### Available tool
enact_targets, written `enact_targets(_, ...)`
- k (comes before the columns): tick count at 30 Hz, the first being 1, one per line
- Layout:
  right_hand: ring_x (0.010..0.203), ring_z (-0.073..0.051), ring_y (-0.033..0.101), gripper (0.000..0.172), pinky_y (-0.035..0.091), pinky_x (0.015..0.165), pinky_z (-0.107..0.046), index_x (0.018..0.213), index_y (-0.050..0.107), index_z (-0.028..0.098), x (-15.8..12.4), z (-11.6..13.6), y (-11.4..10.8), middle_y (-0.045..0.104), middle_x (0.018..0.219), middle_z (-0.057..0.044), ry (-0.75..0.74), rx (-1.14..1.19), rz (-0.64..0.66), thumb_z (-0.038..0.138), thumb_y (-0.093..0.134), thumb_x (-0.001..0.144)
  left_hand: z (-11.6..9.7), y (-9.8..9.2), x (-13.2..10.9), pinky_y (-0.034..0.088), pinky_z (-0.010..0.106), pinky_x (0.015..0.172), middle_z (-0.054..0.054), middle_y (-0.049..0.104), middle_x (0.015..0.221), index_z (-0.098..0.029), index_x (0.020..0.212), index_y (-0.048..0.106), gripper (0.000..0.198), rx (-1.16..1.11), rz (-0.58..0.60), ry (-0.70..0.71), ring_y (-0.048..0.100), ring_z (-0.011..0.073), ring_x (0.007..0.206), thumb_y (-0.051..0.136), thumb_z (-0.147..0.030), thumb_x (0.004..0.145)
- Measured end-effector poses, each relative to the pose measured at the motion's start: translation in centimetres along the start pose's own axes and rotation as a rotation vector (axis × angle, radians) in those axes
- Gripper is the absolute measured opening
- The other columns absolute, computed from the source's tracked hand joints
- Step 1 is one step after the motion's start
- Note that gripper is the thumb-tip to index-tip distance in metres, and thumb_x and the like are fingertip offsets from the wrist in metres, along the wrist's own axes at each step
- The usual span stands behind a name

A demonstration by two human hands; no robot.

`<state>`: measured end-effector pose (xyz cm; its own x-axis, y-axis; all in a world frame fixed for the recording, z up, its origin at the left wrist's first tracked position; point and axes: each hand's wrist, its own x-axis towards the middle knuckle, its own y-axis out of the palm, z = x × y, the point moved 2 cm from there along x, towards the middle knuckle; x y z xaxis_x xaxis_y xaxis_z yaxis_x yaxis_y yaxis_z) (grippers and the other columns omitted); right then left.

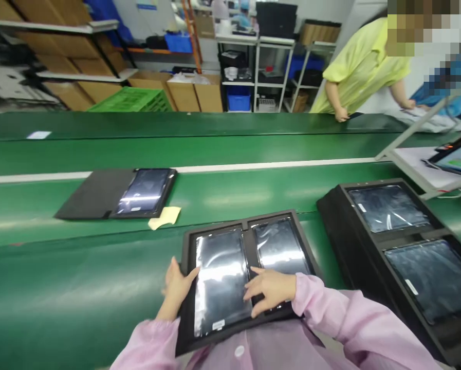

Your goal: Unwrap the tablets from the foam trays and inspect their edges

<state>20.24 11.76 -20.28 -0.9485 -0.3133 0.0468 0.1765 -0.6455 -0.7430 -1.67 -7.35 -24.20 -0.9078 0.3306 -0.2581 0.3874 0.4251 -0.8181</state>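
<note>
In front of me a black foam tray (247,225) lies tilted, its near edge against my body. Two recesses hold a left tablet-like screen panel (220,288) and a right screen panel (278,244), both under shiny clear film. My left hand (178,282) grips the tray's left edge, thumb on top; its other fingers are partly hidden. Across the divider reaches my right hand (271,290), fingers spread, fingertips at the left panel's right edge. Part of the right panel is covered by that hand and sleeve.
On the right stands a stack of black foam trays (346,241) with film-covered panels on top. A foam piece with a panel (114,192) lies on the green conveyor (230,187), beside a yellow paper (164,217). A co-worker (363,67) stands across the line near a white-framed stand (415,169).
</note>
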Motion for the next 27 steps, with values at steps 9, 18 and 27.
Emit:
enact_targets(9, 0.131, -0.036, 0.030, 0.020, 0.026, 0.102, -0.061, 0.099, 0.068, 0.014, -6.1, -11.9, -10.6, 0.040, 0.139, -0.020, 0.917, -0.395, -0.623, 0.017, 0.060, 0.081, -9.0, 6.5, -10.3, 0.038, 0.053, 0.101, 0.011, 0.050, 0.136, -0.024, 0.124, 0.055, 0.046, 0.209, 0.288, 1.255, 0.039, 0.0294, 0.130, 0.044, -0.010, 0.082)
enact_targets(18, 0.119, -0.024, 0.047, 0.010, 0.026, 0.107, -0.050, 0.078, 0.068, 0.019, -6.9, -8.8, -9.6, 0.060, 0.119, -0.008, 0.822, -0.299, -0.590, 0.017, 0.060, 0.083, -10.4, 9.2, -10.4, 0.024, 0.056, 0.109, 0.010, 0.063, 0.120, -0.023, 0.144, 0.026, 0.064, -0.132, 0.759, 0.759, 0.051, 0.0241, 0.120, 0.045, -0.020, 0.083)
enact_targets(27, 0.092, -0.017, 0.064, 0.026, 0.049, 0.081, -0.028, 0.099, 0.065, 0.016, -14.5, 3.1, -9.4, 0.069, 0.099, -0.007, 0.530, 0.858, -0.266, 0.036, 0.058, 0.084, -11.0, 9.2, -9.6, 0.006, 0.050, 0.114, 0.005, 0.072, 0.097, -0.024, 0.089, 0.069, 0.022, -0.373, 0.899, 0.472, 0.062, 0.0248, 0.103, 0.054, -0.034, 0.077)
